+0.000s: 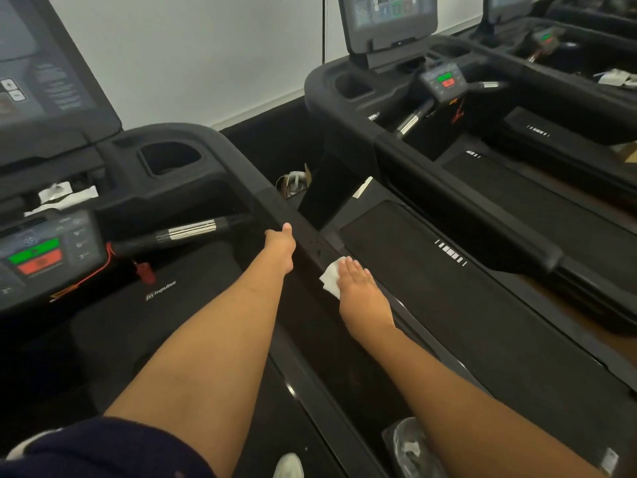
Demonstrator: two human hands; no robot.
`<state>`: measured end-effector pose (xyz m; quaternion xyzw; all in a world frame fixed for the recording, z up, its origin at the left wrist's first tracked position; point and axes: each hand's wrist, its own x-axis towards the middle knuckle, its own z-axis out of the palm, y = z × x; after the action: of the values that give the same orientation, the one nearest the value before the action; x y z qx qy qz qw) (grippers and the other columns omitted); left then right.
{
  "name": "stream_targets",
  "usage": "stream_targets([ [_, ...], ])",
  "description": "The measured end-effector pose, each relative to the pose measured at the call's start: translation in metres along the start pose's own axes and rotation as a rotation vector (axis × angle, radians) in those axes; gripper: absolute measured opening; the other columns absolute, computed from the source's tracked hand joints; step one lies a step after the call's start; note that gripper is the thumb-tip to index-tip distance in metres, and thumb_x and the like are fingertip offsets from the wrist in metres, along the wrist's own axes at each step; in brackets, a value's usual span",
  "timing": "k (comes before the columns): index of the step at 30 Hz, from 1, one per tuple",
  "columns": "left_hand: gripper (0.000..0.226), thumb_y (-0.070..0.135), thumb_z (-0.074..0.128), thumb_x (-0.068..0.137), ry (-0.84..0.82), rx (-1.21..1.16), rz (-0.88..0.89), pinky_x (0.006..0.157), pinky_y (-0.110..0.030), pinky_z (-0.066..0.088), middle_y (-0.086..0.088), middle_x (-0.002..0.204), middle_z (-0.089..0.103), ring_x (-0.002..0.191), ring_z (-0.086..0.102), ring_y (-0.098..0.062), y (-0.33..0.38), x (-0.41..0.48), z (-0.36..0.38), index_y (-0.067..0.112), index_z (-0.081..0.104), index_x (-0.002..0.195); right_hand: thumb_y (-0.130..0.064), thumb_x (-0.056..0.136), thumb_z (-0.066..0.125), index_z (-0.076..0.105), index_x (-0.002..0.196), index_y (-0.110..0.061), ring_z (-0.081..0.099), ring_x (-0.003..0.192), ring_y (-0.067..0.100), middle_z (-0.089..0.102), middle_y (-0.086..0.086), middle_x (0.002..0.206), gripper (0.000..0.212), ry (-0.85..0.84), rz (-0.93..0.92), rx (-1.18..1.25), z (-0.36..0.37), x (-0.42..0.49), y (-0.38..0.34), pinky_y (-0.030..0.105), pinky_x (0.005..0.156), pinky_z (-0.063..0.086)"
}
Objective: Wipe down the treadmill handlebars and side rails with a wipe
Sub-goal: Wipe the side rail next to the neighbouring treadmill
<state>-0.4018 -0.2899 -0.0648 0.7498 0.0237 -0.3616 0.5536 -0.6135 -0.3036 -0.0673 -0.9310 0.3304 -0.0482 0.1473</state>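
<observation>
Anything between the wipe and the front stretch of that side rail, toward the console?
Yes. The left hand grips the black side rail just ahead of the white wipe, which the right hand presses flat against that rail. Nothing else visible lies on it toward the black console.

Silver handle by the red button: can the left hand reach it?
Probably yes. The left hand grips the side rail right beside the silver handle, with nothing between them; it would just have to let go first.
</observation>
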Motion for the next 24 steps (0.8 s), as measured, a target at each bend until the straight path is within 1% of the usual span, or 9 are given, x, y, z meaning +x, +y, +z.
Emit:
stream_targets([
  [3, 0.059, 0.040, 0.055, 0.103, -0.065, -0.007, -0.060, 0.108, -0.056, 0.048, -0.017, 0.139, 0.057, 0.131, 0.055, -0.041, -0.003, -0.011, -0.007, 0.002, 0.044, 0.147, 0.001, 0.092, 0.049, 0.003, 0.155, -0.009, 0.002, 0.150, 0.020, 0.004, 0.008, 0.163, 0.079, -0.003, 0.116, 0.018, 0.003, 0.006, -0.013, 0.034, 0.122, 0.001],
  [5, 0.055, 0.032, 0.062, 0.101, -0.080, -0.018, -0.107, 0.108, -0.058, 0.047, -0.017, 0.137, 0.058, 0.130, 0.055, -0.043, -0.004, -0.016, -0.009, 0.003, 0.045, 0.144, 0.000, 0.094, 0.046, -0.001, 0.155, -0.008, -0.003, 0.150, 0.021, -0.001, 0.008, 0.163, 0.078, 0.026, 0.062, -0.020, 0.005, -0.004, -0.014, 0.033, 0.121, -0.004],
  [7, 0.059, 0.028, 0.067, 0.098, -0.096, -0.026, -0.118, 0.105, -0.062, 0.047, -0.018, 0.143, 0.053, 0.131, 0.052, -0.046, -0.006, -0.015, -0.009, 0.007, 0.041, 0.147, 0.000, 0.097, 0.042, -0.003, 0.155, -0.011, -0.007, 0.150, 0.019, -0.005, 0.006, 0.163, 0.074, 0.047, -0.043, -0.054, 0.007, -0.014, -0.006, 0.029, 0.117, -0.008],
  [9, 0.063, 0.024, 0.069, 0.096, -0.120, -0.054, -0.118, 0.103, -0.066, 0.047, -0.021, 0.146, 0.051, 0.129, 0.053, -0.047, -0.008, -0.017, -0.009, 0.009, 0.038, 0.149, -0.001, 0.099, 0.041, 0.002, 0.155, -0.014, -0.003, 0.150, 0.015, 0.000, 0.003, 0.163, 0.070, 0.072, -0.060, -0.022, 0.006, -0.014, 0.001, 0.026, 0.116, -0.008],
  [12, 0.052, 0.015, 0.065, 0.100, -0.140, -0.094, -0.135, 0.106, -0.063, 0.045, -0.024, 0.140, 0.055, 0.127, 0.056, -0.046, -0.003, -0.037, -0.011, 0.001, 0.042, 0.145, 0.003, 0.094, 0.045, 0.019, 0.154, -0.011, 0.017, 0.148, 0.017, 0.019, 0.005, 0.161, 0.067, 0.070, 0.055, 0.046, 0.004, 0.007, -0.002, 0.029, 0.121, 0.011],
  [14, 0.046, 0.013, 0.063, 0.101, -0.148, -0.071, -0.144, 0.107, -0.061, 0.045, -0.024, 0.141, 0.055, 0.129, 0.055, -0.045, -0.001, -0.048, -0.012, -0.003, 0.047, 0.141, 0.004, 0.093, 0.045, 0.027, 0.151, -0.010, 0.028, 0.144, 0.019, 0.029, 0.007, 0.157, 0.062, 0.061, 0.153, 0.092, 0.002, 0.016, -0.008, 0.033, 0.119, 0.023],
  [20, 0.041, 0.016, 0.062, 0.102, -0.204, 0.023, -0.176, 0.107, -0.054, 0.048, -0.021, 0.127, 0.063, 0.127, 0.059, -0.041, 0.005, -0.061, -0.018, -0.008, 0.051, 0.134, 0.008, 0.089, 0.054, 0.025, 0.150, -0.011, 0.035, 0.140, 0.021, 0.032, 0.005, 0.154, 0.071, 0.053, 0.066, -0.008, -0.001, 0.011, -0.008, 0.033, 0.114, 0.031],
  [22, 0.042, 0.015, 0.061, 0.102, -0.205, 0.008, -0.175, 0.107, -0.056, 0.048, -0.023, 0.128, 0.063, 0.126, 0.059, -0.042, 0.006, -0.061, -0.017, -0.008, 0.050, 0.136, 0.003, 0.093, 0.051, 0.031, 0.148, -0.012, 0.045, 0.132, 0.024, 0.043, 0.007, 0.148, 0.060, 0.005, 0.120, 0.006, -0.007, 0.024, -0.006, 0.033, 0.106, 0.039],
  [24, 0.041, 0.012, 0.059, 0.103, -0.196, -0.018, -0.168, 0.107, -0.058, 0.046, -0.024, 0.138, 0.058, 0.129, 0.056, -0.044, 0.006, -0.061, -0.013, -0.008, 0.049, 0.137, -0.008, 0.100, 0.044, 0.049, 0.137, -0.012, 0.059, 0.113, 0.030, 0.061, 0.012, 0.127, 0.038, -0.022, 0.152, -0.007, -0.014, 0.037, -0.004, 0.037, 0.091, 0.049],
])
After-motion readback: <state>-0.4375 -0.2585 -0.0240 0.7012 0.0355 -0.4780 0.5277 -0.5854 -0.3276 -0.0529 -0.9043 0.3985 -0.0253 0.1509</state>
